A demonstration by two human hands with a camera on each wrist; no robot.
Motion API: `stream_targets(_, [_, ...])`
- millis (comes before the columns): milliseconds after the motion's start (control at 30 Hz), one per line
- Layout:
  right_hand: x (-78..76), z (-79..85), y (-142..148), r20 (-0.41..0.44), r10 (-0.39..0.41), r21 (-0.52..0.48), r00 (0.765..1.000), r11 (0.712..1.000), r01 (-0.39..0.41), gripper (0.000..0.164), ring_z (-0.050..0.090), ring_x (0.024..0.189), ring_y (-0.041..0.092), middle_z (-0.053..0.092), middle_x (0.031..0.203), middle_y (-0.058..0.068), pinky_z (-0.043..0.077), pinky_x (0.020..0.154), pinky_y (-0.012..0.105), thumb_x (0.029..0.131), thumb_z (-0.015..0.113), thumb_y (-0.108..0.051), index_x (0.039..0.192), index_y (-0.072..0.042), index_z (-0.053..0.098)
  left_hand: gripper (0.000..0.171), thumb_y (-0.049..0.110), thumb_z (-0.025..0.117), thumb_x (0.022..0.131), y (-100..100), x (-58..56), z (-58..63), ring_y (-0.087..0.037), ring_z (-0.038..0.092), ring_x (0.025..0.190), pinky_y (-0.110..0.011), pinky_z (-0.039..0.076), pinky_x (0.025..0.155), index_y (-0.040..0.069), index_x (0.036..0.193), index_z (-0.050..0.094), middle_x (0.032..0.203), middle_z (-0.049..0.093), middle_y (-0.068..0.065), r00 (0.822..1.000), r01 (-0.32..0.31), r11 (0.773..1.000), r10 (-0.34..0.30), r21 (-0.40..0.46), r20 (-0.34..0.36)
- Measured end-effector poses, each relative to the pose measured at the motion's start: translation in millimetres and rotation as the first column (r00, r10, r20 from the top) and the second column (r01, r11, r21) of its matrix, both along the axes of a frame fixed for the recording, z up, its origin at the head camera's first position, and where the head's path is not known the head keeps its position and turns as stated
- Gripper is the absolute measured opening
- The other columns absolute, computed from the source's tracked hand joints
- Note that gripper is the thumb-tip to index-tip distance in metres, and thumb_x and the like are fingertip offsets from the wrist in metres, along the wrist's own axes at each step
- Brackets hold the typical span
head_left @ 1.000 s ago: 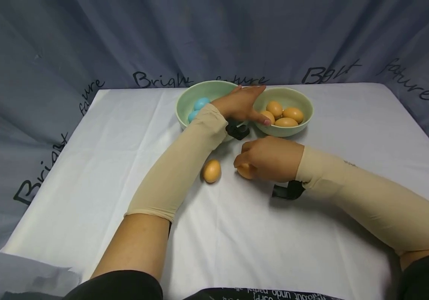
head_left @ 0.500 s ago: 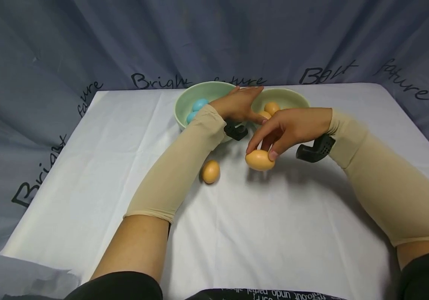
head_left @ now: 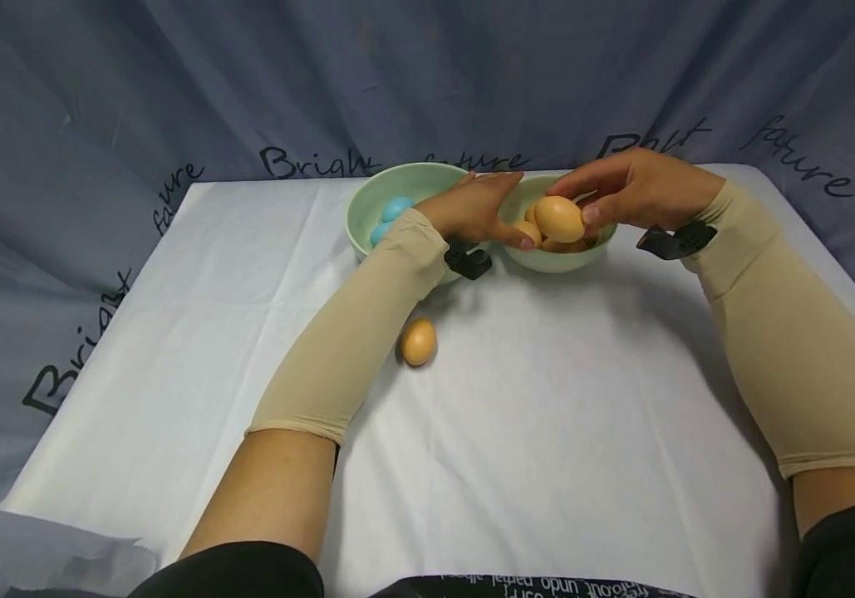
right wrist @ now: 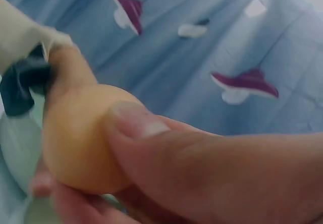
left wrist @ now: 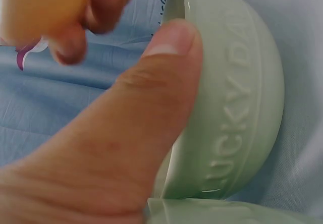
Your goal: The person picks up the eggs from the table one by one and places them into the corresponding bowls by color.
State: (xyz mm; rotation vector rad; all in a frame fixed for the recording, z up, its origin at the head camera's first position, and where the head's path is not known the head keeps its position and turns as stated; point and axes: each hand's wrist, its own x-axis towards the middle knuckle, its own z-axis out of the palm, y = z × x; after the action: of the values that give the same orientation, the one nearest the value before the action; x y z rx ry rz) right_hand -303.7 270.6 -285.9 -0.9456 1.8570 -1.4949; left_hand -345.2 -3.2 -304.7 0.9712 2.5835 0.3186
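My right hand (head_left: pixel 640 189) pinches a brown egg (head_left: pixel 557 218) between thumb and fingers, over the right-hand pale green bowl (head_left: pixel 557 262). Several more brown eggs (head_left: pixel 528 231) lie in that bowl, partly hidden behind the held one. With its fingers stretched out, my left hand (head_left: pixel 479 208) spans the place where the two bowls meet. Its thumb (left wrist: pixel 166 67) rests against the rim of the right-hand bowl in the left wrist view. Blue eggs (head_left: pixel 397 208) show inside the left-hand pale green bowl (head_left: pixel 370 195), which my left hand and sleeve partly cover.
One brown egg (head_left: pixel 419 342) lies on the white tablecloth (head_left: pixel 532 432), just right of my left forearm. A grey curtain (head_left: pixel 427 83) with handwriting hangs behind the table's far edge.
My right hand has lifted the brown egg off the tablecloth and carried it up and to the right, over the right-hand bowl. The left hand has stayed in place.
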Motion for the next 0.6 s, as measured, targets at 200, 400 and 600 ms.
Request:
stream_targets(200, [-5.8, -6.5, -2, -0.111, -0.308, 0.246, 0.945, 0.912, 0.327, 0.049, 0.067, 0.121, 0.014, 0.066, 0.142, 0.002, 0.058, 0.095, 0.024, 0.104, 0.067, -0.008, 0.152, -0.011, 0.058, 0.12, 0.074, 0.069, 0.089, 0, 1.2, 0.9, -0.014, 0.008, 0.166, -0.042, -0.004, 0.135, 0.016, 0.172, 0.004, 0.179, 0.013, 0.0, 1.0, 0.001, 1.0, -0.001, 0.005, 0.0])
stream_targets(400, [-10.6, -11.0, -20, -0.484, -0.223, 0.509, 0.846, 0.715, 0.48, 0.051, 0.053, 0.14, 0.027, 0.062, 0.151, 0.007, 0.044, 0.113, 0.046, 0.1, 0.074, -0.041, 0.148, -0.027, 0.064, 0.121, 0.075, 0.068, 0.088, 0, 1.4, 1.2, -0.014, 0.008, 0.166, -0.042, -0.004, 0.135, 0.015, 0.172, 0.004, 0.179, 0.012, 0.0, 1.0, 0.0, 1.0, 0.0, -0.001, 0.005])
stream_targets(600, [-9.2, -12.1, -30, -0.518, -0.167, 0.537, 0.839, 0.7, 0.471, 0.046, 0.053, 0.137, 0.033, 0.062, 0.149, 0.014, 0.041, 0.112, 0.055, 0.104, 0.069, -0.026, 0.149, -0.022, 0.062, 0.122, 0.076, 0.067, 0.088, 0, 1.4, 1.2, -0.014, 0.007, 0.166, -0.041, -0.004, 0.135, 0.016, 0.172, 0.002, 0.179, 0.011, 0.0, 1.0, -0.001, 1.0, 0.001, -0.01, 0.008])
